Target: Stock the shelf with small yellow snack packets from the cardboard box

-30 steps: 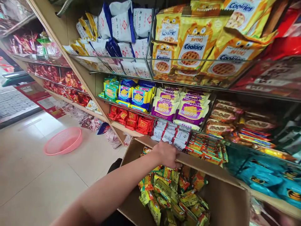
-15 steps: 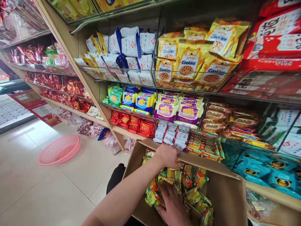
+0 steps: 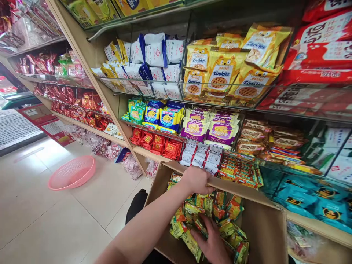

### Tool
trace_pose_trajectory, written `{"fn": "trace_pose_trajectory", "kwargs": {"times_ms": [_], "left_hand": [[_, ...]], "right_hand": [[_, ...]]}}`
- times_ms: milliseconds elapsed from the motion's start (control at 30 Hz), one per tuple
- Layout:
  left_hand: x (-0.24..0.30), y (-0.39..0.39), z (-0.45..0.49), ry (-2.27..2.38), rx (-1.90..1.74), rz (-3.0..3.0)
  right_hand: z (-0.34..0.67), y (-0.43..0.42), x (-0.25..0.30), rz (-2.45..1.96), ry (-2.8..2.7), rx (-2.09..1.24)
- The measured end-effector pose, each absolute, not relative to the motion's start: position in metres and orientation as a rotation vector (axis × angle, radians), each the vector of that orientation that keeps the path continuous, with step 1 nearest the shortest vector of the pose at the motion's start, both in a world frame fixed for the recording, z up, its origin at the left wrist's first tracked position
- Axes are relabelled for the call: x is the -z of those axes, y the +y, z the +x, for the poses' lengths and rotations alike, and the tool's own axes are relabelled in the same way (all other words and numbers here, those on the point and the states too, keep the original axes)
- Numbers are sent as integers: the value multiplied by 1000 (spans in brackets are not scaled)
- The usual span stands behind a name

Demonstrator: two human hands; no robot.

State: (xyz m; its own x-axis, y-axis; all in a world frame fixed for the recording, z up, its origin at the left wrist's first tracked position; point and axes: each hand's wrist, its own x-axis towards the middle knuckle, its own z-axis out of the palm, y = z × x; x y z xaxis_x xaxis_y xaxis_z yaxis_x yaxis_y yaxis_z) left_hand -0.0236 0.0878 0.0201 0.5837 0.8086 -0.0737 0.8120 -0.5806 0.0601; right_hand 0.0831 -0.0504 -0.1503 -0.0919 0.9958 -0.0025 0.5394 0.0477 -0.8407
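A cardboard box (image 3: 261,227) stands open in front of me, holding many small yellow-green and orange snack packets (image 3: 192,211). My left hand (image 3: 196,180) is closed around the box's far top edge, with its forearm crossing over the left side of the box. Inside the box, my right hand (image 3: 213,240) lies on the packets, thumb and fingers apart. One packet shows in the gap between thumb and forefinger, but it does not look gripped. Part of the right hand's fingers is hidden among the packets.
Just beyond the box, a glass-fronted shelf holds orange-green packets (image 3: 238,170), red packets (image 3: 172,148), purple soda biscuits (image 3: 194,129), yellow cookie bags (image 3: 220,75) and teal packs (image 3: 295,198). A pink plastic basket (image 3: 73,174) sits on the tiled floor to the left.
My right hand has shifted right over the packets, uncovering several on its left. The left hand keeps its hold on the box edge. The view has turned slightly left.
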Motion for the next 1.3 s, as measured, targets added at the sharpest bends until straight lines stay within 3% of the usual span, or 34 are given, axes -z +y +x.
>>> {"fn": "trace_pose_trajectory", "kwargs": {"times_ms": [133, 333, 600, 800, 1000, 1300], "left_hand": [[-23, 91, -26, 1342, -11, 2695], [-24, 38, -41, 848, -669, 2640], [14, -16, -40, 1133, -628, 1650], [21, -8, -27, 1180, -952, 1080], [30, -9, -23, 1322, -1056, 1170], [44, -10, -29, 1415, -1025, 1328]], "right_hand": [[87, -46, 152, -1574, -1510, -1141], [96, -41, 114, -1493, -1193, -1265], [107, -47, 41, -1300, -780, -1665], [94, -54, 45, -1381, -759, -1415], [98, -49, 50, -1580, -922, -1090], [95, -54, 53, -1610, -817, -1213]]}}
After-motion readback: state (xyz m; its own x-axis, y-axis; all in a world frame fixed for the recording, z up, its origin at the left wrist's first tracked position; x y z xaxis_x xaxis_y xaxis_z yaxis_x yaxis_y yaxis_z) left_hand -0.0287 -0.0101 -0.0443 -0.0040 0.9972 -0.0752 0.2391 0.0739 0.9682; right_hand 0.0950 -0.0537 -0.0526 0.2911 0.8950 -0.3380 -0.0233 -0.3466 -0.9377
